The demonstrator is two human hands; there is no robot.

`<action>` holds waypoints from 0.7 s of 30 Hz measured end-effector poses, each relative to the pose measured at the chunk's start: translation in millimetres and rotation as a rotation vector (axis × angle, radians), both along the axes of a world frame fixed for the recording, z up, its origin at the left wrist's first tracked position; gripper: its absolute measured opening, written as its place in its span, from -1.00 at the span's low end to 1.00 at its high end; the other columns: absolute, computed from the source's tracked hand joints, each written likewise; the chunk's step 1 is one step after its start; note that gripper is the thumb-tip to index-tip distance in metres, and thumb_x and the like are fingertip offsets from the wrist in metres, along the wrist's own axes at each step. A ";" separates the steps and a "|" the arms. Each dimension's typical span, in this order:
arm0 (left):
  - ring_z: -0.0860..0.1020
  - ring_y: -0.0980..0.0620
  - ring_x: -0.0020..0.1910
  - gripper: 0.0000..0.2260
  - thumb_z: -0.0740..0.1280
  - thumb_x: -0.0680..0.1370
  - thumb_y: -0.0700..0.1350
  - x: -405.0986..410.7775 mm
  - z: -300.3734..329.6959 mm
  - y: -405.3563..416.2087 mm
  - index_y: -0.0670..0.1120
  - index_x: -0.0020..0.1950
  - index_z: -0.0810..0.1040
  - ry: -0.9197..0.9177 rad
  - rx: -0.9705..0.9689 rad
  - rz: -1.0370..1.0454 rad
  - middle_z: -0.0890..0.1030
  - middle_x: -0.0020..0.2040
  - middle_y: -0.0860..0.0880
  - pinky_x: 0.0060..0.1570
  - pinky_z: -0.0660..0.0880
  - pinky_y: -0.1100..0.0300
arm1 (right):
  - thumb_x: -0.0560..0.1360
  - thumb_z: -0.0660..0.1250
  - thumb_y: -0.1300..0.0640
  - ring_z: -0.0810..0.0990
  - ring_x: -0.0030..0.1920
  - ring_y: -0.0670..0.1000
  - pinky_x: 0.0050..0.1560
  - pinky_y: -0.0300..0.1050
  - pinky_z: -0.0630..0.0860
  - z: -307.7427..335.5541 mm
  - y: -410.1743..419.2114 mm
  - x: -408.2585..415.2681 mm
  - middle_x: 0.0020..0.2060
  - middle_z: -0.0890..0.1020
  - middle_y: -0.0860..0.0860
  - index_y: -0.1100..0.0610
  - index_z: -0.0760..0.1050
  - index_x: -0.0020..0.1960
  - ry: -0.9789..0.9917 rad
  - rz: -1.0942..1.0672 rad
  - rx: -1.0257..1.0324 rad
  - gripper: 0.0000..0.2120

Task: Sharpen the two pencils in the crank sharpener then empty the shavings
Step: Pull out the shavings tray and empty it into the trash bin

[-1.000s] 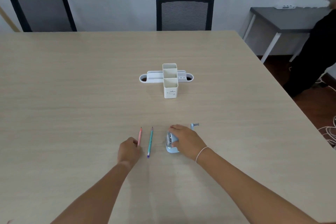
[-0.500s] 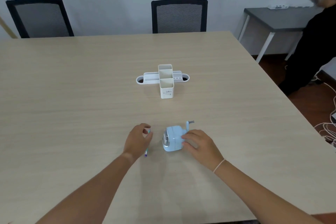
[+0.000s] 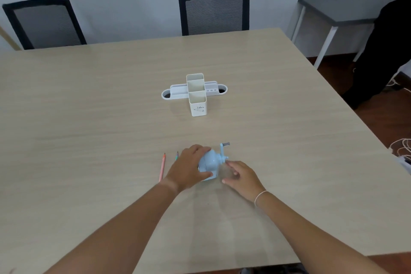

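L hand (image 3: 189, 168) round sharpener (image 3: 209, 163), R hand (image 3: 241, 177) loose beside crank (image 3: 223, 150)

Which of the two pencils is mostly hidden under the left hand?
The teal pencil: only its far tip shows past the left hand. The pink pencil lies fully visible, just left of it on the table.

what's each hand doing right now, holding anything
Left hand: closed around the light blue plastic crank sharpener, gripping its body on the table.
Right hand: open, fingers spread, holding nothing, just beside the sharpener's crank side.
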State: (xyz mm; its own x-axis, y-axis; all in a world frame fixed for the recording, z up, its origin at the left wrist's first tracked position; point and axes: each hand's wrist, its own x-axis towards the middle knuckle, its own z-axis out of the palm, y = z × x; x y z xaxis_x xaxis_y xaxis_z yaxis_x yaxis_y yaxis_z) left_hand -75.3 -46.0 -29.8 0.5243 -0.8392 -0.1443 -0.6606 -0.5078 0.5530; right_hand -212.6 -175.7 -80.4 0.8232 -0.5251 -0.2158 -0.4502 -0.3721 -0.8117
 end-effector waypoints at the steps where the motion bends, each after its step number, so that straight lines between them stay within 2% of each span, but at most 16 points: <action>1: 0.40 -0.06 0.26 -0.43 0.44 0.41 -0.05 1.2 0.0 -0.5 0.01 0.39 0.35 -0.002 -0.003 -0.005 0.42 0.31 0.02 0.25 0.35 0.16 | 0.34 0.44 0.21 0.42 -0.14 -0.13 -0.08 -0.40 0.32 0.5 -0.2 4.6 -0.04 0.45 -0.10 0.06 0.45 0.20 -0.008 0.019 0.007 -0.56; 3: 0.42 -0.07 0.27 -0.44 0.43 0.41 -0.08 3.9 0.5 -2.0 -0.01 0.38 0.36 -0.015 0.003 -0.032 0.44 0.31 0.00 0.27 0.37 0.13 | 0.33 0.45 0.21 0.37 -0.25 -0.26 -0.23 -0.49 0.31 0.8 -1.8 13.4 -0.20 0.39 -0.21 0.00 0.49 0.03 -0.016 0.046 -0.006 -0.68; 5: 0.42 -0.06 0.28 -0.45 0.42 0.42 -0.12 6.7 1.3 -3.5 -0.02 0.38 0.37 -0.012 0.023 -0.055 0.44 0.32 -0.02 0.29 0.35 0.14 | 0.30 0.47 0.19 0.38 -0.26 -0.25 -0.25 -0.44 0.30 0.5 -4.6 20.9 -0.22 0.40 -0.22 0.01 0.48 0.05 -0.008 0.066 0.013 -0.64; 8: 0.41 0.03 0.29 -0.46 0.42 0.42 -0.13 7.9 3.4 -4.2 -0.01 0.38 0.36 -0.003 0.036 -0.056 0.43 0.33 0.02 0.21 0.29 0.29 | 0.25 0.49 0.14 0.51 -0.04 -0.08 -0.05 -0.23 0.42 -4.3 -10.7 30.2 -0.02 0.52 -0.10 -0.08 0.45 0.02 0.020 0.097 0.072 -0.60; 10: 0.41 0.04 0.29 -0.46 0.41 0.42 -0.13 7.8 3.1 -4.1 0.01 0.38 0.36 -0.003 0.027 -0.049 0.43 0.32 0.04 0.19 0.29 0.29 | 0.22 0.51 0.10 0.52 0.07 -0.01 0.09 -0.09 0.45 -6.8 -13.4 33.9 0.05 0.54 -0.07 -0.05 0.46 0.05 0.062 0.120 0.072 -0.56; 11: 0.41 0.05 0.29 -0.46 0.41 0.42 -0.13 7.6 2.4 -3.9 0.02 0.38 0.36 -0.006 0.025 -0.046 0.43 0.32 0.05 0.19 0.30 0.29 | 0.21 0.51 0.07 0.51 0.08 -0.01 0.10 -0.08 0.45 -7.3 -14.6 35.1 0.07 0.54 -0.07 -0.04 0.45 0.09 0.089 0.130 0.062 -0.51; 15: 0.40 0.09 0.28 -0.47 0.40 0.42 -0.13 7.1 0.9 -2.9 0.03 0.38 0.37 -0.003 0.016 -0.029 0.43 0.31 0.08 0.20 0.30 0.30 | 0.16 0.52 0.01 0.52 0.06 -0.02 0.01 -0.13 0.42 -8.4 -19.5 38.8 0.04 0.54 -0.10 -0.04 0.37 0.17 0.148 0.122 0.087 -0.38; 19: 0.40 0.10 0.29 -0.47 0.39 0.44 -0.12 7.8 0.1 -2.6 0.03 0.38 0.36 -0.005 0.003 -0.029 0.42 0.30 0.09 0.08 0.19 0.39 | 0.24 0.47 0.10 0.52 0.03 0.00 -0.01 -0.18 0.40 -4.9 -20.2 37.9 0.00 0.49 -0.12 0.00 0.45 0.08 0.121 0.159 0.083 -0.57; 21: 0.40 0.09 0.28 -0.47 0.39 0.44 -0.12 7.3 0.6 -1.8 0.04 0.39 0.35 -0.007 0.012 -0.029 0.41 0.31 0.09 0.11 0.18 0.37 | 0.29 0.45 0.14 0.48 0.01 -0.03 -0.07 -0.27 0.37 -2.7 -22.8 32.1 0.01 0.45 -0.11 0.02 0.45 0.13 0.105 0.172 0.060 -0.57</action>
